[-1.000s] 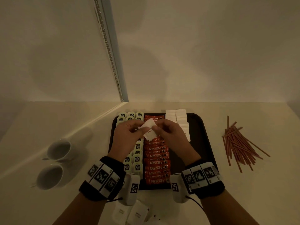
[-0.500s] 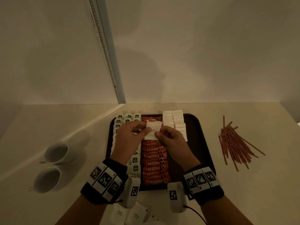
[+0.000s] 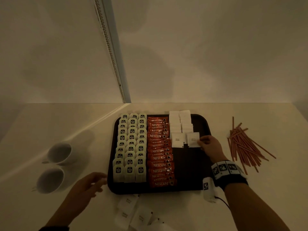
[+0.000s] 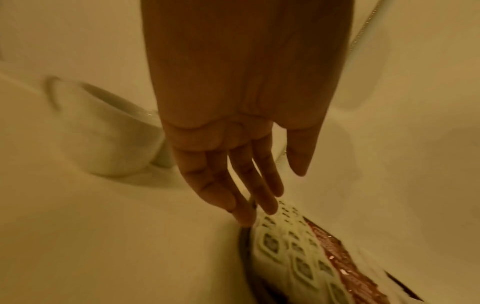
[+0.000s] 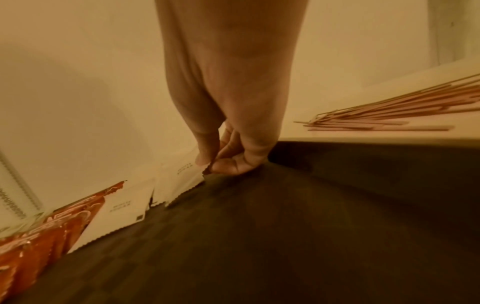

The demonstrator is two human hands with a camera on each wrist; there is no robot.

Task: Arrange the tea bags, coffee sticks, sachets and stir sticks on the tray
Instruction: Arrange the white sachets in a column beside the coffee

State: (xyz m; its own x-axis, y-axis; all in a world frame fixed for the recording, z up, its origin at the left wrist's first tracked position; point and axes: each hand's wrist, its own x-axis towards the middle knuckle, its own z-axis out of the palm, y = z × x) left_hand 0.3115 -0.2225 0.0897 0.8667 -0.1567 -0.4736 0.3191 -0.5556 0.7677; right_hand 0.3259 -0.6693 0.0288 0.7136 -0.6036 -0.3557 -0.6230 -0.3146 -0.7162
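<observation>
Paper sugar sachet (image 3: 193, 139) — light, limp, best taken by an edge — lay on the tray (image 3: 188, 172), right hand (image 3: 210, 145) pinching its corner; left hand (image 3: 90, 185) hung with fingers loose, holding nothing.

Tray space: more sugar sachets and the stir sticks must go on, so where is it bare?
Bare dark tray lies right of the coffee sticks, nearer than the sachet the right hand pinches. Tea bags crowd the left side.
</observation>
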